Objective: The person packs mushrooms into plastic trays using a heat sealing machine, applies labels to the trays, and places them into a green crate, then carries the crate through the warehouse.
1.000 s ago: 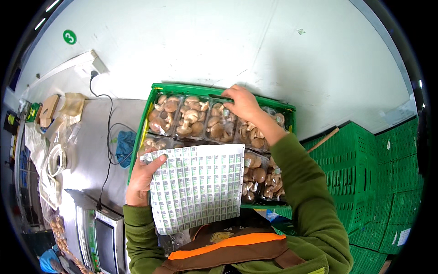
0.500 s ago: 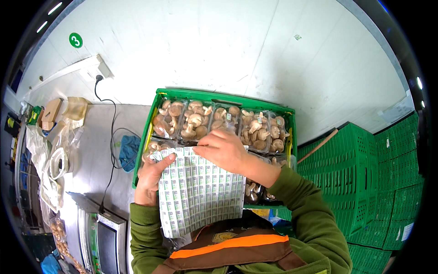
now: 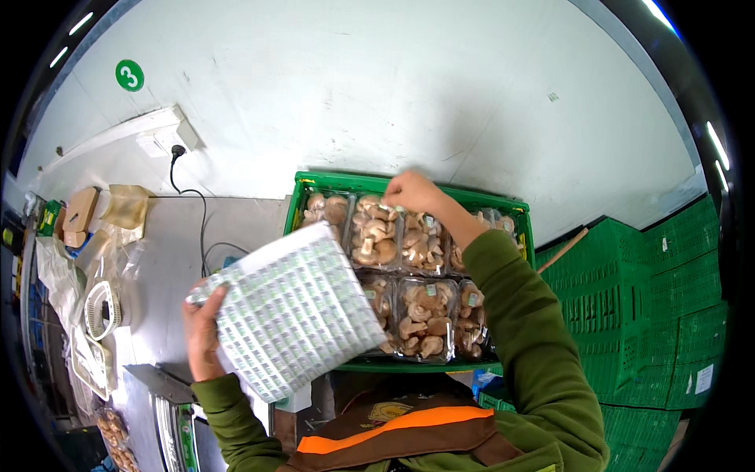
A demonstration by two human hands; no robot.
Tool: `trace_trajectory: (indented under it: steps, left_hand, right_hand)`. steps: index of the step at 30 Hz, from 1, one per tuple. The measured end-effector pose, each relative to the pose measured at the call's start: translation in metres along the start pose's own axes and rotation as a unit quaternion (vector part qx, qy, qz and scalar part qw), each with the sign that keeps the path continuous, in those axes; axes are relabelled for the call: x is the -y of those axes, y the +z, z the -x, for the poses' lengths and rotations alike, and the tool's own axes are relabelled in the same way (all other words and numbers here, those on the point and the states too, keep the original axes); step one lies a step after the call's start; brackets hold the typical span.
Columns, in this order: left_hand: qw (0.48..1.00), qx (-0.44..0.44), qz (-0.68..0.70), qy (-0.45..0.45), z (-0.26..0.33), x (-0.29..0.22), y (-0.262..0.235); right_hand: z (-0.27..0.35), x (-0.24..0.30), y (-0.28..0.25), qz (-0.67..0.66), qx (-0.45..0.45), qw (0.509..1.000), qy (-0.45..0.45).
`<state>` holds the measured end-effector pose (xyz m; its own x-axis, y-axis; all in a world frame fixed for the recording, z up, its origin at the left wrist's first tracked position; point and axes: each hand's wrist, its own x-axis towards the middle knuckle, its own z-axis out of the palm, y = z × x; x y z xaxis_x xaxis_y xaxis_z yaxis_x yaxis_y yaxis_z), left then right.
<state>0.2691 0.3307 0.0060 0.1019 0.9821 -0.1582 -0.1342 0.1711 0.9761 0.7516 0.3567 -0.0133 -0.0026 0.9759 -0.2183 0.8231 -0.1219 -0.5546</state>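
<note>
My left hand (image 3: pixel 203 330) grips the left edge of a sheet of small printed labels (image 3: pixel 303 315), thumb on top. The sheet is tilted and covers the left front of a green crate (image 3: pixel 346 182). Clear-wrapped packs of brown mushrooms sit in rows in the crate. Over the back row, my right hand (image 3: pixel 421 197) is closed in a pinch at the top of one mushroom pack (image 3: pixel 375 236). A small pale-green label shows at its fingertips, slightly blurred. Little labels show on some other packs, such as the front middle pack (image 3: pixel 425 318).
Stacked green crates (image 3: pixel 613 291) stand at the right, with a wooden stick (image 3: pixel 563 251) leaning near them. On the metal table (image 3: pixel 169 259) at left are a black cable (image 3: pixel 203 224), plastic bags and a white basket (image 3: pixel 102 309). A scale-like device (image 3: pixel 161 409) stands lower left.
My right hand has moved from the sheet's top edge up to the back row of packs. My left hand has carried the sheet left and lower, tilting it and uncovering front-row packs.
</note>
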Motion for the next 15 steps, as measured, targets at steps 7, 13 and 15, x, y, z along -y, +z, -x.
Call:
trace_trajectory:
  steps: [7,13,15]
  left_hand:
    - [0.979,-0.195,0.059,-0.011,-0.044,0.014,-0.192]
    - [0.943,-0.330,0.016,-0.036,-0.061,0.128,-0.326]
    - [0.766,-0.493,-0.386,-0.145,-0.071,0.144,-0.324]
  right_hand:
    - [-0.018,0.041,-0.003,-0.036,-0.088,0.995,0.041]
    - [-0.072,0.087,0.066,-0.098,-0.015,0.990,-0.098]
    - [-0.059,0.089,0.071,0.004,-0.153,0.985,-0.080]
